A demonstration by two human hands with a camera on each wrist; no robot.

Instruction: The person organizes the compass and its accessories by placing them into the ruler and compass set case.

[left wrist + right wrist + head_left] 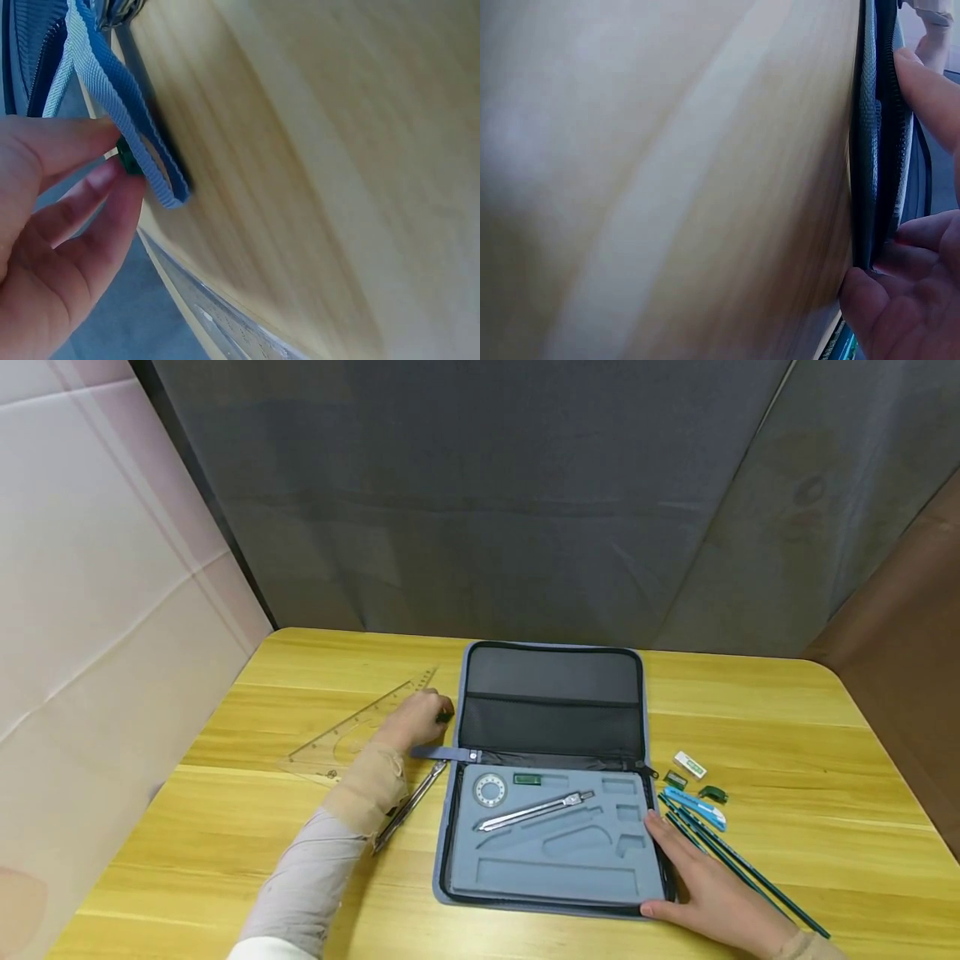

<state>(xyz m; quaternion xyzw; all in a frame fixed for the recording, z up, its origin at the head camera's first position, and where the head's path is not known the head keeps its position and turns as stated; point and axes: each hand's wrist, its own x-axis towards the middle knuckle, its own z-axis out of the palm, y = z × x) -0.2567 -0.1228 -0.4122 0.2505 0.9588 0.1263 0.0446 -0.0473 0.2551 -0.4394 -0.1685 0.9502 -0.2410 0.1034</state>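
Note:
An open grey zip case (551, 693) lies on the wooden table (300, 860), its foam tray (555, 881) toward me. In the tray sit a metal compass (536, 810), a round disc (491, 790) and a small green box (527, 779). My left hand (438, 714) is at the case's left side by the blue strap (446, 753); in the left wrist view the left hand (112, 169) pinches a small green object (129, 157) beside the strap loop (127, 112). My right hand (675, 868) rests on the case's front right corner, fingers along the case edge (870, 150).
A clear triangle ruler (352, 735) lies left of the case, with a second metal compass (408, 806) near my left forearm. Right of the case are a white eraser (690, 765), small green pieces (712, 793), a blue tool (693, 806) and several green pencils (735, 860).

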